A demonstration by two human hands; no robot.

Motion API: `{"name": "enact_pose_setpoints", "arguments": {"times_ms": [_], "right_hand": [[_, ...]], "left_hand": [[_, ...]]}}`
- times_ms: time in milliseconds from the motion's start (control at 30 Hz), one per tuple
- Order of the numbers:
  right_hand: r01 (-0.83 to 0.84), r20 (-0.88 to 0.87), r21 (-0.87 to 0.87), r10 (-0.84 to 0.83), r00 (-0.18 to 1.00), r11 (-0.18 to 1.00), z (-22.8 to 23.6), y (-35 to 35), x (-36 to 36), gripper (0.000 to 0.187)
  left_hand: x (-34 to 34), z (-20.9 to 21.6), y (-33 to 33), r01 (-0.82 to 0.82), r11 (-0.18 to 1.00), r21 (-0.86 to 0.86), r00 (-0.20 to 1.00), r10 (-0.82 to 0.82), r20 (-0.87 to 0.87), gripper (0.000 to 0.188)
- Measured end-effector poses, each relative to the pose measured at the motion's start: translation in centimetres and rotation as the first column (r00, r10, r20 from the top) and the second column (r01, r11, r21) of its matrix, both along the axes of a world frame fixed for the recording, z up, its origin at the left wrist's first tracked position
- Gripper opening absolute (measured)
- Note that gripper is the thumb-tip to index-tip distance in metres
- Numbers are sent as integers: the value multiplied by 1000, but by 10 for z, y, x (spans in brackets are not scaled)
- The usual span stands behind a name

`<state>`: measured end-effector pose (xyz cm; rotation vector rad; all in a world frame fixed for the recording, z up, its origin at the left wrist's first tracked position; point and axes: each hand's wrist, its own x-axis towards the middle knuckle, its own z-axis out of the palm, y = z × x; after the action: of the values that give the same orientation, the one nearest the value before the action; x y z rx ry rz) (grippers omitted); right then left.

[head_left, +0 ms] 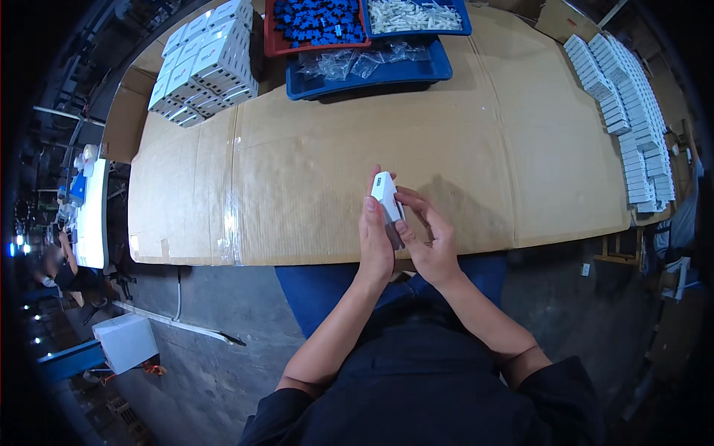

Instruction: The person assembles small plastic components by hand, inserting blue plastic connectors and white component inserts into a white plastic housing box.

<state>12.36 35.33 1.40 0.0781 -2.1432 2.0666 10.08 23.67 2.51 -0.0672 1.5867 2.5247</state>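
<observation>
A small white box (384,189) with a dark printed mark on its end is held upright over the near part of the cardboard-covered table (320,193). My left hand (375,241) lies along its left side, the thumb against it. From the right, my right hand (433,241) grips the same box with thumb and bent fingers. Its lower end is partly hidden between my palms.
Stacked white boxes (204,63) stand at the far left. Trays hold blue parts (320,22), white parts (409,16) and clear plastic bags (364,63). Rows of white boxes (628,111) line the right edge. Another person (71,271) is at a white table (93,215) on the left.
</observation>
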Motion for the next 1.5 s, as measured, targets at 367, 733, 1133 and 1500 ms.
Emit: {"name": "enact_pose_setpoints", "arguments": {"times_ms": [367, 733, 1133, 1500], "right_hand": [[11, -86, 181, 5, 996, 983, 10, -9, 5, 56], [157, -320, 523, 22, 947, 837, 6, -14, 13, 50], [-125, -196, 124, 148, 969, 984, 5, -31, 11, 53], [-30, 418, -562, 316, 852, 826, 27, -4, -2, 62]], "left_hand": [[0, -9, -12, -55, 984, -170, 996, 43, -75, 85], [3, -13, -12, -78, 963, -259, 990, 46, -130, 83], [4, -11, -17, -182, 979, -89, 963, 158, -220, 97], [1, 3, -18, -117, 918, -379, 879, -81, -469, 93]]}}
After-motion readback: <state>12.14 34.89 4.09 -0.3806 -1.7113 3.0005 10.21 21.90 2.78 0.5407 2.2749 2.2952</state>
